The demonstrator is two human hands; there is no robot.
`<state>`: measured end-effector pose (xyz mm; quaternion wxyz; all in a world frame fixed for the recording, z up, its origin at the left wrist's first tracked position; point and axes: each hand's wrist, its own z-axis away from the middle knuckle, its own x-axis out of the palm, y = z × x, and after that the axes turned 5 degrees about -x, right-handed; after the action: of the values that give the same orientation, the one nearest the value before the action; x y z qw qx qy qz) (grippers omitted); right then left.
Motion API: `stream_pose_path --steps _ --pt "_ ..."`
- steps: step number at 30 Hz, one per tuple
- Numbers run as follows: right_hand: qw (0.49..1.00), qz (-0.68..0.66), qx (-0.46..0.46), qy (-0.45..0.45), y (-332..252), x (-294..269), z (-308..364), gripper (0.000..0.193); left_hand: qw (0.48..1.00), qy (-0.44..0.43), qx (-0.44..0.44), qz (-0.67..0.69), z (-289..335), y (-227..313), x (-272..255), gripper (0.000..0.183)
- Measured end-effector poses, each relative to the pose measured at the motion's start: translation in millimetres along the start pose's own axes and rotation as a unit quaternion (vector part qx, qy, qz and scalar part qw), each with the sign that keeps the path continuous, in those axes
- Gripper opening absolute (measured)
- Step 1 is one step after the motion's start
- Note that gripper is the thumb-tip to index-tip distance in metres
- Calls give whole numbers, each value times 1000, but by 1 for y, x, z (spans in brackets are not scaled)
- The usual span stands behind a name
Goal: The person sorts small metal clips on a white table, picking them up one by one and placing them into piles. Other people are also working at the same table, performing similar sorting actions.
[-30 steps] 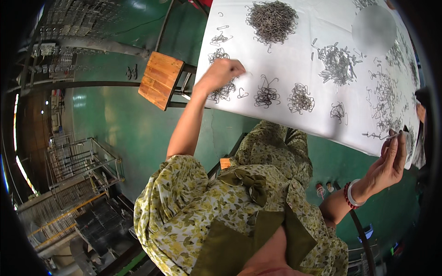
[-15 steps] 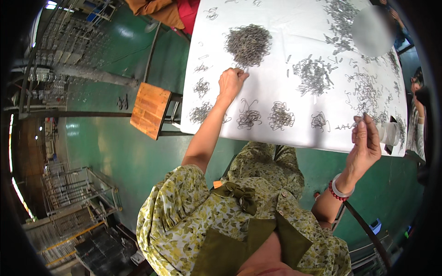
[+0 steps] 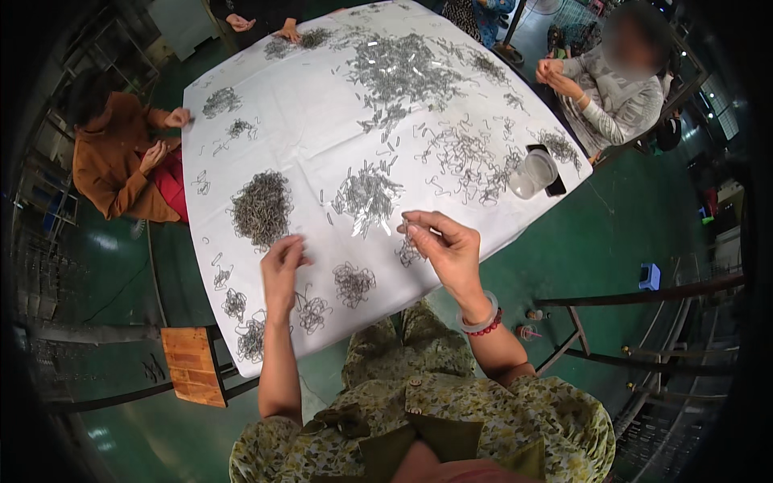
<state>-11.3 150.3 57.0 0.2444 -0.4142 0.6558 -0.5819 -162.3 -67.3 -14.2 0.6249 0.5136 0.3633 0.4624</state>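
White cloth on counter (image 3: 322, 121), grey wire clips (image 3: 262, 208), green floor (image 3: 612, 233), wearer's dress (image 3: 451, 402) green-yellow floral, bracelet (image 3: 486, 325) red.

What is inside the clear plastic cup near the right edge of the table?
The clear plastic cup looks empty, standing on a dark flat object. How far that object extends beneath it is hidden.

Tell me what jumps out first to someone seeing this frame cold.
The big white table fills the middle, strewn with heaps of small grey wire pieces, the densest heap near its left side. At the near edge the left hand rests over small wire bundles, while the right hand pinches something thin above the cloth. Other people sit around the far sides, and a clear plastic tub stands at right.
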Motion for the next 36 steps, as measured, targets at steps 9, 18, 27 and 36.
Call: stream_pose_path --steps 9,18,27,36 --pt "997 23 -24 67 11 18 15 18 965 -202 165 16 46 54 98 12" --pt "986 71 -143 36 32 28 26 19 977 -118 177 23 63 39 98 12" --pt "986 153 -34 55 54 -15 -22 20 979 -89 174 56 71 54 87 9" --pt "852 477 -145 -159 179 -32 -86 27 979 -61 192 39 72 62 71 8"
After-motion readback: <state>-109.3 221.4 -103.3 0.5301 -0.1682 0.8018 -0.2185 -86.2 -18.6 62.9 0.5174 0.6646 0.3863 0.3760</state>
